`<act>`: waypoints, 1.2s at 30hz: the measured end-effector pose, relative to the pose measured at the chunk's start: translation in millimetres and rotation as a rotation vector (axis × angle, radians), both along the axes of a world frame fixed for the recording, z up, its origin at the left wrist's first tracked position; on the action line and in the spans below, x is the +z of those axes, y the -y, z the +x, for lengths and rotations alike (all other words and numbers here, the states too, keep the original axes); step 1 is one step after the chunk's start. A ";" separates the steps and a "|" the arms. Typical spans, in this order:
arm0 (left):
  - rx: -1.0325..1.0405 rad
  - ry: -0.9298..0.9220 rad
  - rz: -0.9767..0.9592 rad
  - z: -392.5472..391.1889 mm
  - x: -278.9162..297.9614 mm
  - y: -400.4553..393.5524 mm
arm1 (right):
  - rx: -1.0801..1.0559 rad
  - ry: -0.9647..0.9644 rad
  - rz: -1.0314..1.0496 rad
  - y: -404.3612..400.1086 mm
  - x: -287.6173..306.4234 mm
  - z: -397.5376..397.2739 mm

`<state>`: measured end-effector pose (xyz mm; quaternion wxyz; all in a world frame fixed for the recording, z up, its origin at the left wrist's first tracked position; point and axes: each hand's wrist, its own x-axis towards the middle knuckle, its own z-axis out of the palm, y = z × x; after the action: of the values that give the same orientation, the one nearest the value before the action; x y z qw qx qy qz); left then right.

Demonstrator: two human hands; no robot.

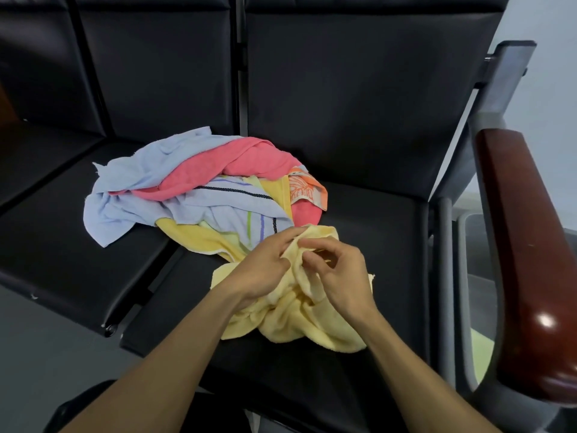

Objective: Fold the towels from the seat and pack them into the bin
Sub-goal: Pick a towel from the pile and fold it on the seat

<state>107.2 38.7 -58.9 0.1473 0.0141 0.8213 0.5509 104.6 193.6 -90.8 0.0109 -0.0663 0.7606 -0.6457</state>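
Both hands on the crumpled pale yellow terry towel (pixel 299 320), which sits on the front half of the black padded leatherette seat (pixel 374 220), right-hand cushion of the bench. Towel is bunched, not flat; no clean long axis readable, though the mass runs roughly from the near-right edge up toward the hands, with one raised fold pointing away from the camera toward the pile.

Left hand (pixel 265 270): fingers narrow, thumb and forefinger pinching the raised top edge of the yellow towel. Right hand (pixel 337 273): fingers curled in, pinching the same edge just beside the left; the two pinch points are nearly touching.

Behind the hands, straddling the gap between the two cushions: loose heap of unfolded towels — light blue towel (pixel 131 182) at left, coral pink towel (pixel 224 167) draped diagonally across the top, grey striped towel (pixel 237 207) in the middle, orange patterned towel (pixel 306 189) at the right end. Yellow towel touches the heap's near edge.

Glossy dark red wooden armrest (pixel 524 245) on a grey metal frame at far right.
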 end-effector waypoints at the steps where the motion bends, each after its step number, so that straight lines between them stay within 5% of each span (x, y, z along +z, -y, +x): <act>1: 0.043 -0.006 0.002 -1.1 -2.4 -0.4 | -0.014 -0.013 -0.001 1.5 0.3 0.7; 9: 0.479 -0.050 0.095 -12.7 -5.6 12.2 | -0.084 0.140 -0.321 1.8 -1.1 -2.8; 19: 0.184 0.130 0.474 -10.3 2.9 2.9 | 0.131 0.155 -0.197 -1.0 -1.1 -5.3; 25: 0.017 0.101 0.290 -8.8 -6.7 1.7 | -0.076 0.122 -0.167 -4.6 -0.2 -7.2; 32: 0.305 -0.101 0.005 -11.3 -12.2 1.1 | -0.108 0.008 -0.188 -3.6 7.8 -6.5; 36: 0.205 -0.230 -0.044 -11.6 -4.9 -5.1 | -0.042 -0.054 -0.207 0.6 11.2 -2.3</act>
<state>95.6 43.8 -63.7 -0.0044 -0.0100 0.8419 0.5396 102.3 193.0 -79.6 -0.0303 -0.0685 0.6909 -0.7191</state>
